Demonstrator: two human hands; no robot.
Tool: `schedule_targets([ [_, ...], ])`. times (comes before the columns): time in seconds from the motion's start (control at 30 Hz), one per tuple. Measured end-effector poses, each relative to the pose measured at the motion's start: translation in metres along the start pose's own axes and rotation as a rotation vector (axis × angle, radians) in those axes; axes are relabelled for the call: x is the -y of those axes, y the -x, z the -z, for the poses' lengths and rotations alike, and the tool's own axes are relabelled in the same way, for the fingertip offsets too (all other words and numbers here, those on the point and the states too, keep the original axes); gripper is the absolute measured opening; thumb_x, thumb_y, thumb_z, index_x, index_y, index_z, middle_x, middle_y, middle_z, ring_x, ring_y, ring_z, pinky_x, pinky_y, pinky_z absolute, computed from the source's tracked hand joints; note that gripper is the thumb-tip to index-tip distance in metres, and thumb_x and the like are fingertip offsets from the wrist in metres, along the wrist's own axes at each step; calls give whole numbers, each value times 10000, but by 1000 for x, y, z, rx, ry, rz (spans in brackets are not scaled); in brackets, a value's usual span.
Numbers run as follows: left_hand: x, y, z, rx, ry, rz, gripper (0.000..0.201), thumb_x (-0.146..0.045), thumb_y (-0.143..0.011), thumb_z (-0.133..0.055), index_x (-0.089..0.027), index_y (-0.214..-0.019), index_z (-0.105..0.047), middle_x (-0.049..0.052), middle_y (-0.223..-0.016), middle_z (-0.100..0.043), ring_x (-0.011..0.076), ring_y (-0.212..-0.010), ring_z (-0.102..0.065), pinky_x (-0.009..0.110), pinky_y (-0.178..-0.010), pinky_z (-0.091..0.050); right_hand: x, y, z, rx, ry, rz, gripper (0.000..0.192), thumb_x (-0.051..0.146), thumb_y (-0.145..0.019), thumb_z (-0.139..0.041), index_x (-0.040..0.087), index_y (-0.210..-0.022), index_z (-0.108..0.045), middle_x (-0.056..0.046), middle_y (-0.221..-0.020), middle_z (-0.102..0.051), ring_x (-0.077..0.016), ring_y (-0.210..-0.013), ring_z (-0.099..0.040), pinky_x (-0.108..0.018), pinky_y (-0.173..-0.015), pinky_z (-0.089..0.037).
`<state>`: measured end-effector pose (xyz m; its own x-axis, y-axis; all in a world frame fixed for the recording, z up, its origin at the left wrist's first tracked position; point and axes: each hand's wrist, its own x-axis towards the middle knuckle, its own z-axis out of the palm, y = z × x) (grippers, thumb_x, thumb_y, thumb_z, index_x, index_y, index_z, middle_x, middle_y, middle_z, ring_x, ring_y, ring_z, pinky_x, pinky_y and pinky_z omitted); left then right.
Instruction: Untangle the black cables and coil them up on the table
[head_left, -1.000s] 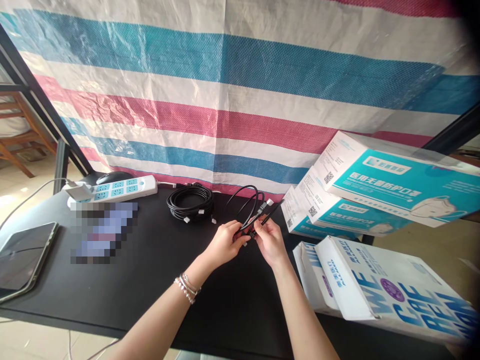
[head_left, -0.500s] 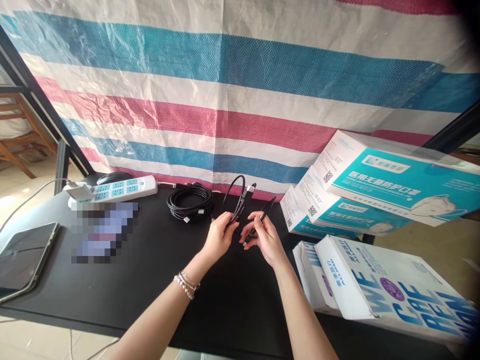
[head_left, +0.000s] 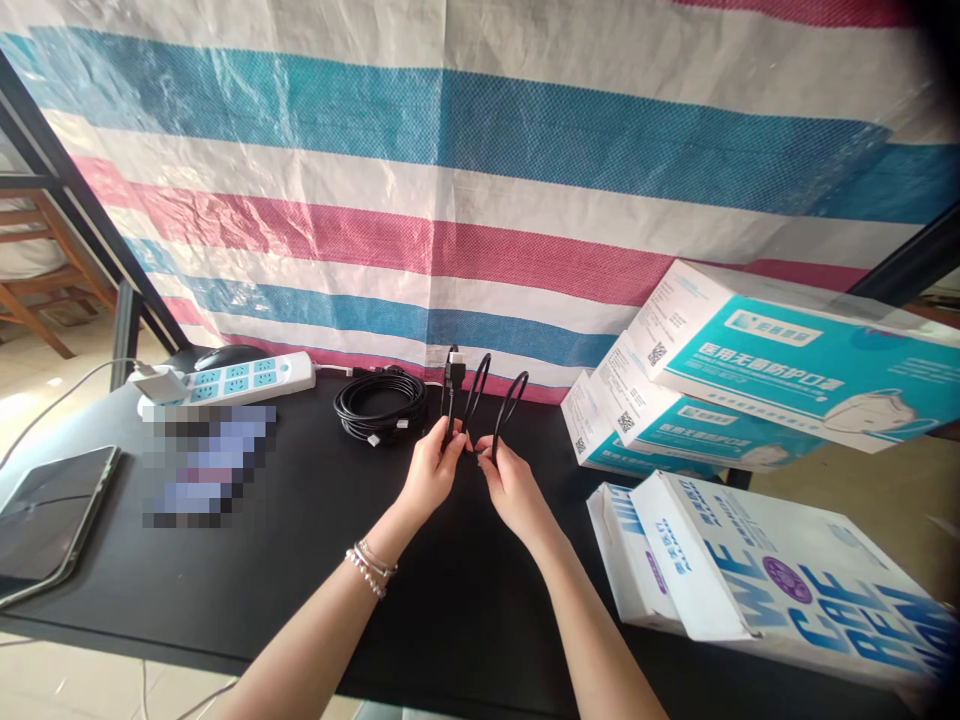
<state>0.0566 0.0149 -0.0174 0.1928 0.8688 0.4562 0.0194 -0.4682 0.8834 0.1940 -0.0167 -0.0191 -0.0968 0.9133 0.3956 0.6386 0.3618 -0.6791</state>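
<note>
**Two hands pinched a short black cable into upright loops**

The left hand (head_left: pixel 433 470) and the right hand (head_left: pixel 507 484) met above the black counter (head_left: pixel 300 560), fingertips nearly touching. Each grip was closed on the same thin black cable (head_left: pixel 477 395), pinched between thumb and fingers. Above the left grip the cable's plug end (head_left: pixel 451 365) stood upright, with one narrow loop rising just beside it; a second loop rose above the right grip, tilted slightly away from the first. The cable was off the counter, carried wholly by the two grips.

Beyond the left grip, a little to its outer side, lay a coiled bundle of black cables (head_left: pixel 380 404), apart from the hands. Farther out on that side sat a white power strip (head_left: pixel 232 378). To the outer side of the right grip stood stacked teal-and-white boxes (head_left: pixel 750 380), well apart from it.
</note>
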Motion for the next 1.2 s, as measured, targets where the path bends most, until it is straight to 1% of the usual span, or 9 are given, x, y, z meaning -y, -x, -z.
schedule_targets([
  [0.1,-2,0,0,25,12,-16,155,-288,-875,-416,-169,-796,-479,20,-722,-559,124,-670,-534,252,-680,-418,-1,0,-1,-21,78,27,191,181,-872,-373,193,-979,-530,-90,-891,-605,-229,-861,-605,-376,-783,-492],
  [0.23,-2,0,0,69,62,3,165,-322,-876,-418,-172,-848,-479,24,-743,-575,133,-696,-555,259,-701,-434,-2,1,-3,9,122,68,252,174,-883,-372,218,-1077,-525,-86,-921,-585,-241,-925,-581,-405,-808,-495],
  [0.47,1,1,2,145,83,62,257,-384,-881,-401,-157,-868,-522,38,-769,-577,129,-699,-552,243,-655,-439,-3,2,-4,78,136,87,302,184,-881,-401,230,-1170,-476,-81,-947,-538,-236,-947,-564,-382,-780,-522],
  [0.63,2,0,2,135,-6,13,273,-372,-888,-384,-154,-842,-542,32,-747,-543,127,-682,-515,251,-654,-431,-6,3,-8,93,198,82,290,184,-872,-421,205,-1150,-501,-89,-936,-565,-247,-931,-554,-404,-771,-517],
  [0.77,4,-1,1,84,-93,-49,266,-347,-876,-407,-164,-824,-594,60,-809,-574,164,-775,-513,293,-744,-433,-6,3,-11,109,241,138,379,186,-871,-422,193,-1249,-446,-118,-1032,-584,-276,-1011,-533,-460,-842,-474],
  [0.9,1,-1,1,133,43,-12,288,-356,-872,-421,-166,-894,-637,95,-937,-632,209,-984,-533,335,-898,-406,-7,3,-13,97,236,162,393,179,-865,-429,207,-1256,-454,-138,-1130,-573,-297,-1063,-509,-492,-846,-461],
  [1.03,-4,0,-1,197,220,74,328,-400,-864,-434,-142,-921,-629,94,-939,-659,203,-901,-604,336,-847,-457,-7,4,-13,79,198,169,408,165,-853,-446,233,-1256,-462,-123,-1132,-580,-296,-1097,-496,-514,-885,-436],
  [1.13,-9,0,-1,226,287,96,330,-405,-862,-438,-138,-862,-631,94,-894,-678,203,-886,-620,336,-841,-464,-4,4,-13,88,137,161,431,153,-850,-448,222,-1275,-450,-125,-1167,-563,-285,-1114,-491,-506,-933,-406],
  [1.2,-12,-1,-1,252,334,119,329,-403,-863,-438,-141,-826,-632,86,-839,-684,201,-862,-628,335,-826,-468,-2,3,-12,110,89,149,441,155,-854,-439,212,-1292,-437,-131,-1169,-558,-274,-1108,-496,-482,-927,-420],
])
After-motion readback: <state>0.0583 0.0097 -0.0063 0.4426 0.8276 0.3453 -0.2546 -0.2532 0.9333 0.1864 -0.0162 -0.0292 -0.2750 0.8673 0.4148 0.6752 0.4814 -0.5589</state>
